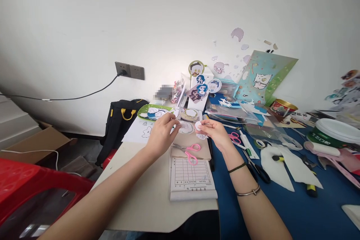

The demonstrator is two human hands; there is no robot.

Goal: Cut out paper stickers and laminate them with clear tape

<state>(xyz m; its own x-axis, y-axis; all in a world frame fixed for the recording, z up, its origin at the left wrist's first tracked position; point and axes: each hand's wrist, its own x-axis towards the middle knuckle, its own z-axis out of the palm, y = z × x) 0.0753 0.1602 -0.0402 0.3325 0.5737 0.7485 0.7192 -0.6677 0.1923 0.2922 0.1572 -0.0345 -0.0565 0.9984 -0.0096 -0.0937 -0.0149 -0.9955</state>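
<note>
My right hand pinches a small round white paper piece between thumb and fingertips. To its left, my left hand has thumb and fingers drawn together; whatever they hold, if anything, is too small to make out. Between the hands lie paper cutouts, partly covered by my fingers. Just below, pink-handled scissors rest with blades parted on a brown pad. A ruled form book lies nearest me. Under my left hand is a white sheet with line drawings.
A green tray of cutouts sits behind my left hand. On the blue tabletop are black-handled scissors, a glue tube, white felt-like pieces and a green-and-white tub. Left stand a black backpack and red stool.
</note>
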